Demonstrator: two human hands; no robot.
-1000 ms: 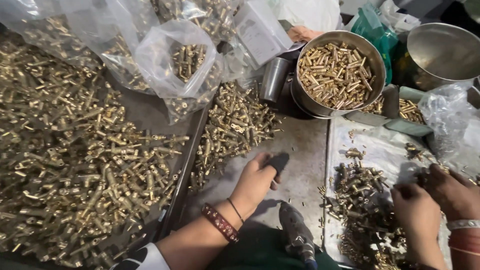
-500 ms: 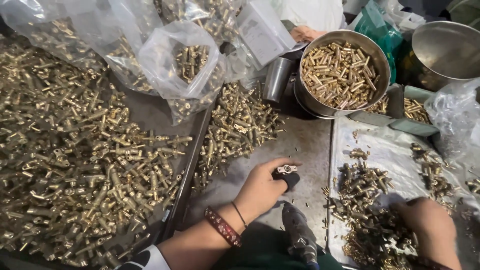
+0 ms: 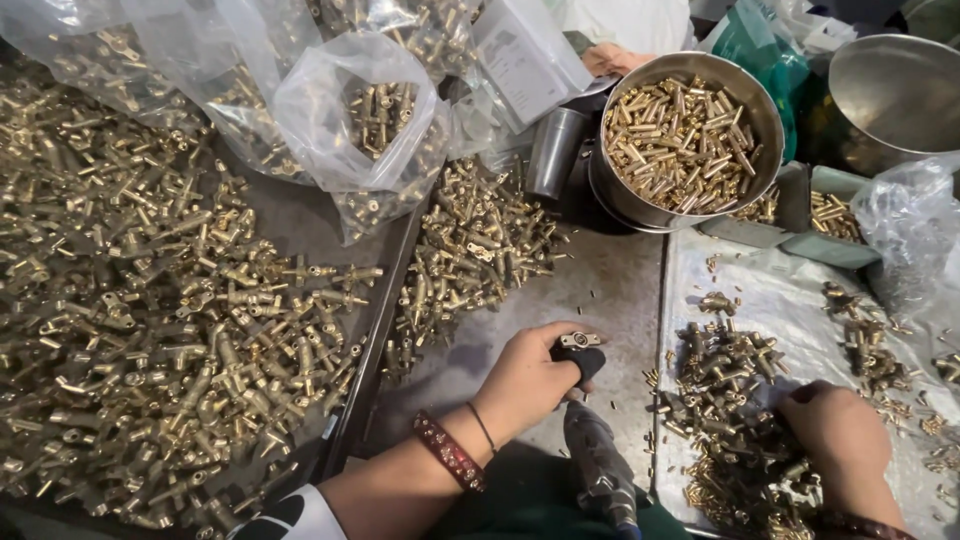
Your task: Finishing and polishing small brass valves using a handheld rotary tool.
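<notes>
Two hands were at work, nearest the camera. Left hand (image 3: 530, 378) was curled shut round a small black tool (image 3: 580, 354) w/ a metal fitting on top, held over the grey bench (image 3: 600, 290), just above a grey power tool (image 3: 598, 470) lying below it. Right hand (image 3: 845, 445) was down in the pile of brass parts (image 3: 730, 400) on the metal tray (image 3: 790, 300); fingers buried among the parts, so can't tell whether they gripped anything.

Change vs 1 s ago: left hand lay flat on the bench w/ nothing visible in it; by half a sec ago it had picked up the black tool and it kept that hold now. Right hand had moved from the tray's right side in toward the big pile. Judged: tool in hand, next part being fished out.

Further out: big heap of brass fittings (image 3: 150, 300) in the left tray, smaller heap (image 3: 470, 240) mid-bench. Far side: clear bags (image 3: 360, 110) of fittings, a steel bowl (image 3: 680, 140) full of small brass pins, a second steel bowl (image 3: 890, 90) at far right.
</notes>
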